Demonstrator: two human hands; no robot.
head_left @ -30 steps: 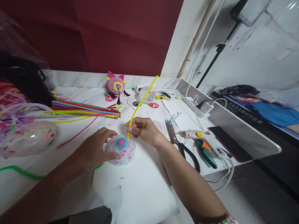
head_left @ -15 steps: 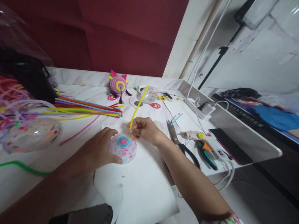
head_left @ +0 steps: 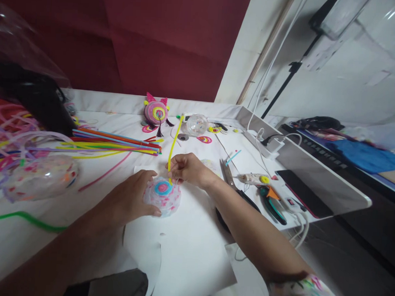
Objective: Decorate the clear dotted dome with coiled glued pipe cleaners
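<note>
Left hand [head_left: 133, 193] holds a pink-spotted translucent dome [head_left: 165, 202]; right hand [head_left: 187, 170] pinches a yellow fuzzy stem [head_left: 173, 148] at its one o'clock; white lettering [head_left: 330, 154] unreadable

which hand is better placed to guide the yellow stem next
Right, probably: the right hand already pinches the yellow stem near its lower end, while the left hand grips the speckled dome.

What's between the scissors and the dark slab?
In the head view, a whitish tool with a yellow disc, pliers, an orange piece and a white switch box lie between the scissors and dark slab.
</note>
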